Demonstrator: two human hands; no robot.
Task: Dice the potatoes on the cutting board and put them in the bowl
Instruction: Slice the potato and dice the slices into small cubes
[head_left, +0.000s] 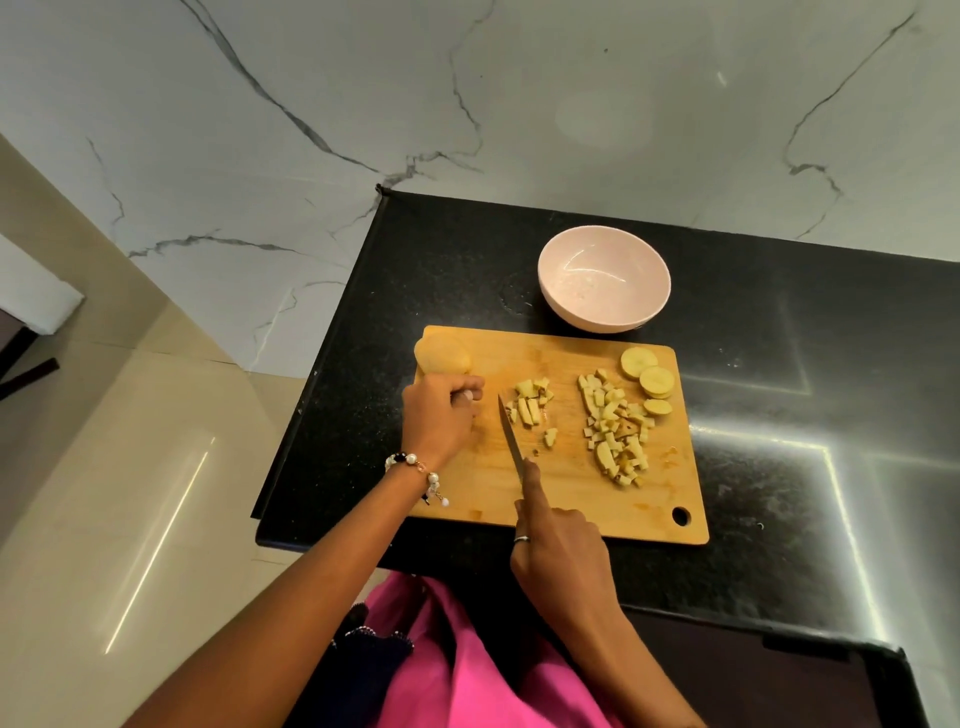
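Head camera looks down and we see a wooden cutting board (571, 483) lying on a black counter (779, 364). Our right hand (563, 551) has its fingers curled round the handle of a knife (511, 434), with the first finger stretched out along the top of the blade. The blade points away from us, and its tip sits just beside a small pile of diced potato (532, 405) near the middle of the board. Our left hand (439, 413) rests on the left side of the board with its fingers curled in; we cannot tell if it holds anything under them. It has a bead bracelet (415, 470) on the wrist. Just past that hand, at the far left corner of the board, lies a big potato piece (442, 356) that is not diced yet. On the right side of the board there is a bigger pile of diced potato (618, 431), stretched out in a long heap. Beside it, at the far right corner, lie three round potato slices (652, 379), close together. A pale pink bowl (604, 278) stands on the counter just behind the board, and we see no potato in it. A white marble wall (467, 104) is behind the counter. Pink clothing (467, 675) shows at the bottom.
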